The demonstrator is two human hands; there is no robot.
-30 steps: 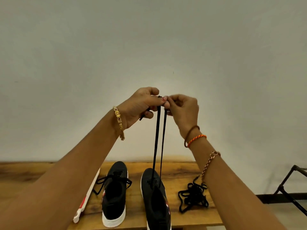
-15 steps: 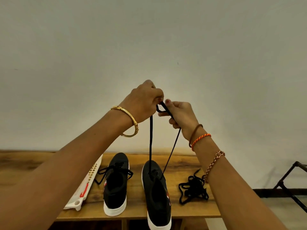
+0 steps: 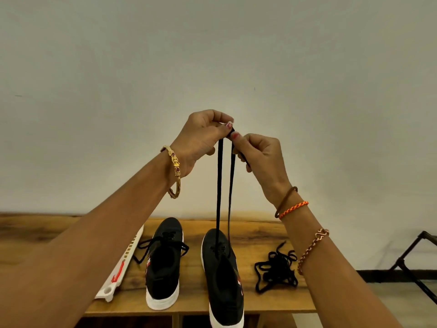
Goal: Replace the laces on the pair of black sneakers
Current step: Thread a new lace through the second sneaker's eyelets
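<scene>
Head camera: both hands lift the two ends of a black lace high above the right-hand sneaker on the wooden bench.

Left hand and right hand each pinch a lace end, fingertips meeting. That shoe, overhanging the bench's front edge, appears threaded only at its lowest eyelets. The other sneaker, beside it, looks laced. A loose lace pile lies toward the right edge.
</scene>
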